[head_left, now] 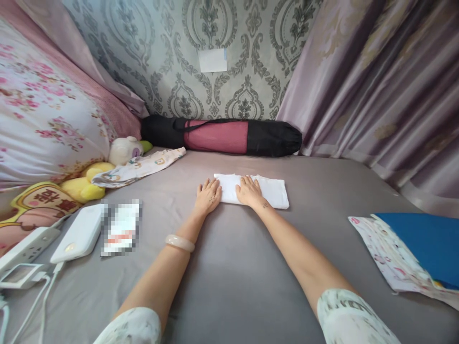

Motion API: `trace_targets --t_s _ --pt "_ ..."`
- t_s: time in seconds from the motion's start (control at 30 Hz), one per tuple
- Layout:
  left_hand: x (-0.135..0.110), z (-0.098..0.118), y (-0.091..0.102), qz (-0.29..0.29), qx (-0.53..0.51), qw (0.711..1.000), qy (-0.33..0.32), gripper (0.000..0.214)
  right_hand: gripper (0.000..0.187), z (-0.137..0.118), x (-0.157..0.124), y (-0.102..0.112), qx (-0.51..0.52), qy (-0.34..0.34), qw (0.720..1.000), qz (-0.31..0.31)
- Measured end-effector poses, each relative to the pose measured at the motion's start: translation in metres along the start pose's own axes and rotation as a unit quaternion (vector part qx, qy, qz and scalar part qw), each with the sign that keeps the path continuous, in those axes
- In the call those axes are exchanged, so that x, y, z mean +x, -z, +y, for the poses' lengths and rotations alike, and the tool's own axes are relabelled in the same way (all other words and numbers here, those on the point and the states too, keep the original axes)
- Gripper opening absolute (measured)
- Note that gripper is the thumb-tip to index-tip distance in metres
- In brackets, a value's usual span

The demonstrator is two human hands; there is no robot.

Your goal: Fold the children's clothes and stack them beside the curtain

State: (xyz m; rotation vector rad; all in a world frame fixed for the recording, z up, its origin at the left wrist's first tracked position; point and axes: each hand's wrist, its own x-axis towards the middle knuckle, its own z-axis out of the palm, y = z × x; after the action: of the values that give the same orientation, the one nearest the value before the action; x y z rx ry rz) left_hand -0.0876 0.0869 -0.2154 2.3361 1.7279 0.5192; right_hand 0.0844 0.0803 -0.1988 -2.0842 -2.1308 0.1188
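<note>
A folded white cloth (270, 190) lies flat on the grey bed sheet (229, 267), a little beyond the middle of the view. My right hand (249, 191) rests flat on top of it, left of its centre, fingers stretched out. At the cloth's left end lies my left hand (209, 195), palm down with its fingers extended, partly on the sheet and touching the cloth's edge. A pale bangle (180, 243) circles my left forearm. Parts of the cloth are hidden under my hands.
A black and pink rolled bag (215, 136) lies along the wall. On the left are plush toys (88, 181), a patterned cloth (141, 167), a white power bank (79, 233) and a power strip (30, 246) with cables. A blue folder (425, 246) lies right.
</note>
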Motion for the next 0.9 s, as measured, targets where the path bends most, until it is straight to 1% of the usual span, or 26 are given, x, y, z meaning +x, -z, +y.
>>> trace_targets --t_s 0.07,0.17,0.3,0.4,0.5,0.6,0.73,0.83,0.9 --pt "0.0 0.0 0.001 0.007 -0.009 1.0 0.0 0.045 0.058 -0.01 0.003 -0.001 -0.001 0.012 1.0 0.02" --pt "0.0 -0.002 0.0 0.019 -0.014 1.0 0.01 0.044 0.061 -0.02 0.005 -0.011 0.005 0.035 0.998 0.048" --pt "0.002 -0.005 -0.002 0.025 -0.016 0.999 0.015 0.042 0.062 -0.021 0.006 -0.021 0.0 0.033 0.998 0.058" --pt "0.003 -0.006 -0.003 0.031 -0.037 0.999 0.021 0.041 0.062 -0.021 0.008 -0.019 -0.002 0.028 0.999 0.041" --pt "0.004 -0.006 -0.003 0.04 -0.058 0.997 0.032 0.041 0.061 -0.028 0.01 -0.015 0.005 0.018 1.0 0.023" --pt "0.005 -0.007 -0.002 0.055 -0.071 0.995 0.052 0.041 0.061 -0.039 0.011 -0.018 0.014 0.04 0.998 0.037" --pt "0.007 -0.009 -0.004 0.091 -0.109 0.987 0.079 0.04 0.059 -0.045 0.011 -0.023 0.01 0.049 0.998 0.042" --pt "0.009 -0.011 -0.006 0.12 -0.147 0.979 0.08 0.038 0.058 -0.05 0.014 -0.019 0.019 0.035 0.999 0.015" --pt "0.011 -0.013 -0.006 0.137 -0.167 0.973 0.079 0.038 0.058 -0.057 0.017 -0.015 0.028 0.034 0.999 0.013"
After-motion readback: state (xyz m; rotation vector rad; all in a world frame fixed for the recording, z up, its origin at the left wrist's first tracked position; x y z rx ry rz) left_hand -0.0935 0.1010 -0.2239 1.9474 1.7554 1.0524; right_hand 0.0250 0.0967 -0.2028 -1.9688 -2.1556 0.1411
